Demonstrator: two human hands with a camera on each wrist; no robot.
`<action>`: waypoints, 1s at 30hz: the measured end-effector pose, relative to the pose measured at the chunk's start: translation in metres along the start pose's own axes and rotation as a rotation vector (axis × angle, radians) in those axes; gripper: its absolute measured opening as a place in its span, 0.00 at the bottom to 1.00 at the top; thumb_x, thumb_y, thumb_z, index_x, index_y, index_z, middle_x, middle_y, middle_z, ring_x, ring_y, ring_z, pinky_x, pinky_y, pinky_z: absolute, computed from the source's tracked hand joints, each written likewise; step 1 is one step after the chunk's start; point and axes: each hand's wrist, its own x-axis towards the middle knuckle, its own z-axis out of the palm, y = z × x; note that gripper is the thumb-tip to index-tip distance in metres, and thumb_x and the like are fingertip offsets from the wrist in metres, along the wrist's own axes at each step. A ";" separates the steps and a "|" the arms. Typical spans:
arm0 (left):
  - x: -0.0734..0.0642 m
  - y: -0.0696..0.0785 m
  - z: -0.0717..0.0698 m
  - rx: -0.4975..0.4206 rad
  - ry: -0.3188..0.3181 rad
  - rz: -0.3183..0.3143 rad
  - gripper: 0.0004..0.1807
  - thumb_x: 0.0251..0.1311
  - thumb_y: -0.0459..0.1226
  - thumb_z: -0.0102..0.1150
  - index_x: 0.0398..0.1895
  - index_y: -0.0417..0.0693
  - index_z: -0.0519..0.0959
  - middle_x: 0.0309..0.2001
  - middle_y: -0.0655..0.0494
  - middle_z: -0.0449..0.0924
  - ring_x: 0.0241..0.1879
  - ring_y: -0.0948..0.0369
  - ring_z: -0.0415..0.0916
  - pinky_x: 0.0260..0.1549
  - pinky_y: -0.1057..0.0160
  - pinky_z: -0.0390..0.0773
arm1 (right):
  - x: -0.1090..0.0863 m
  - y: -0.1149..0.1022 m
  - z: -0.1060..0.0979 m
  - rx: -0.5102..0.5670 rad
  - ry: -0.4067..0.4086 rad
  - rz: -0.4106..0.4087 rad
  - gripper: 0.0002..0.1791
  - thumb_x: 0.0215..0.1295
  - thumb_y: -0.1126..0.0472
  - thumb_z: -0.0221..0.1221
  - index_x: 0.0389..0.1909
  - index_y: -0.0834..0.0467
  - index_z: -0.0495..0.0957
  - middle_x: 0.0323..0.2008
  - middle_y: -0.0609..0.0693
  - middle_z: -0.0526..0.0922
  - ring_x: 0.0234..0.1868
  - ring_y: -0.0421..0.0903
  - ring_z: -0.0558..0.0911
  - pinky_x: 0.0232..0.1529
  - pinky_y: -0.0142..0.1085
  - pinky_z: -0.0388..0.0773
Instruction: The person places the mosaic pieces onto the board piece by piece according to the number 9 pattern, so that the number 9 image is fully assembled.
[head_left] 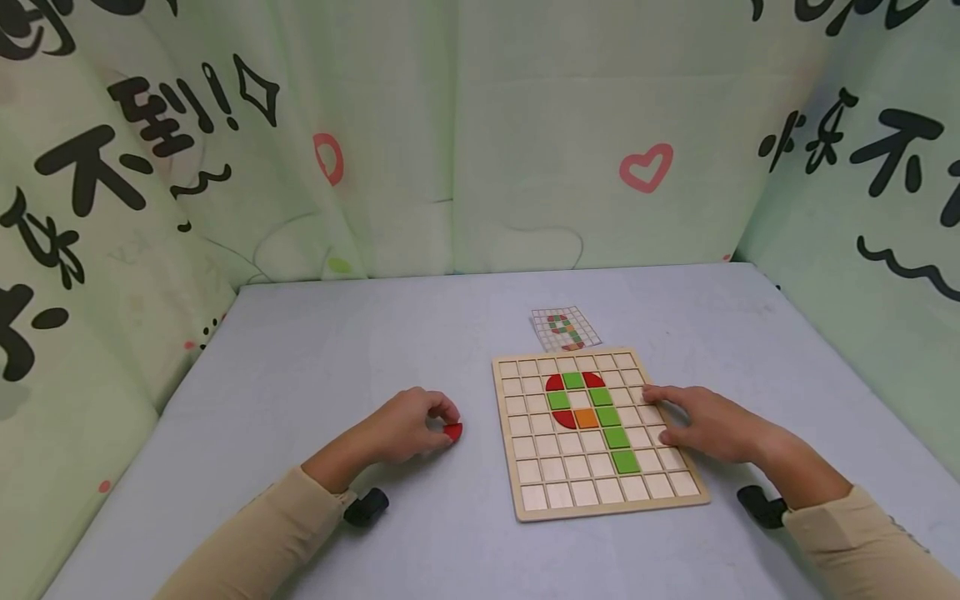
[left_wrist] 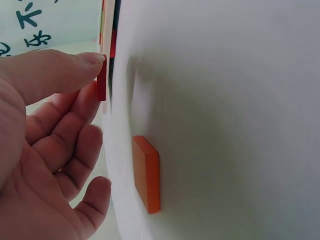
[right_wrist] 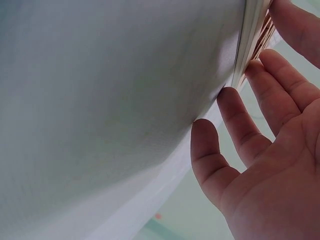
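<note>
My left hand (head_left: 408,425) pinches a small red tile (head_left: 453,431) between thumb and fingers, left of the wooden grid board (head_left: 611,508). In the left wrist view, the red tile (left_wrist: 102,80) shows edge-on at the thumb tip. An orange tile (left_wrist: 147,175) lies on the table near that hand; the head view does not show it. My right hand (head_left: 712,421) rests on the board's right edge, its fingers fairly straight. On the board, green tiles (head_left: 617,437), curved red tiles (head_left: 564,418) and one orange tile (head_left: 587,418) form a hooked shape.
Behind the board lies a printed card (head_left: 566,328) with a similar coloured figure on a grid. A pale cloth covers the table (head_left: 337,342). Light green curtains (head_left: 525,192) enclose its back and sides.
</note>
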 end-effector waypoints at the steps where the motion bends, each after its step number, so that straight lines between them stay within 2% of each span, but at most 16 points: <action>1: 0.000 0.001 0.000 -0.001 -0.001 0.005 0.11 0.58 0.34 0.71 0.42 0.50 0.82 0.40 0.61 0.78 0.43 0.58 0.70 0.40 0.61 0.77 | 0.000 0.000 0.000 0.000 0.001 -0.001 0.34 0.63 0.59 0.67 0.67 0.66 0.70 0.68 0.66 0.68 0.67 0.71 0.65 0.61 0.64 0.64; 6: 0.000 0.007 0.000 0.001 -0.001 0.023 0.11 0.57 0.34 0.71 0.43 0.49 0.82 0.40 0.62 0.78 0.44 0.58 0.70 0.44 0.59 0.77 | 0.000 0.001 0.001 -0.009 0.007 -0.004 0.33 0.63 0.59 0.67 0.67 0.66 0.70 0.68 0.67 0.68 0.67 0.71 0.65 0.60 0.64 0.65; 17: 0.002 0.018 0.001 -0.002 -0.023 0.067 0.10 0.58 0.34 0.70 0.43 0.49 0.82 0.39 0.62 0.79 0.45 0.58 0.71 0.45 0.59 0.76 | -0.001 0.001 0.001 -0.020 0.014 -0.009 0.33 0.62 0.60 0.67 0.67 0.66 0.70 0.67 0.68 0.69 0.66 0.71 0.66 0.60 0.63 0.66; 26: 0.006 0.028 0.005 -0.023 -0.044 0.096 0.10 0.59 0.34 0.70 0.43 0.49 0.82 0.38 0.63 0.78 0.44 0.58 0.70 0.37 0.63 0.77 | 0.001 0.002 0.001 -0.022 0.013 -0.007 0.33 0.62 0.60 0.67 0.67 0.66 0.70 0.67 0.68 0.69 0.66 0.71 0.66 0.60 0.64 0.65; 30: 0.007 0.032 0.007 -0.021 -0.048 0.121 0.10 0.59 0.34 0.70 0.42 0.50 0.82 0.38 0.64 0.78 0.44 0.58 0.70 0.39 0.63 0.77 | 0.000 0.003 0.001 -0.027 0.012 -0.004 0.34 0.62 0.59 0.68 0.67 0.66 0.70 0.67 0.68 0.69 0.66 0.71 0.66 0.60 0.63 0.66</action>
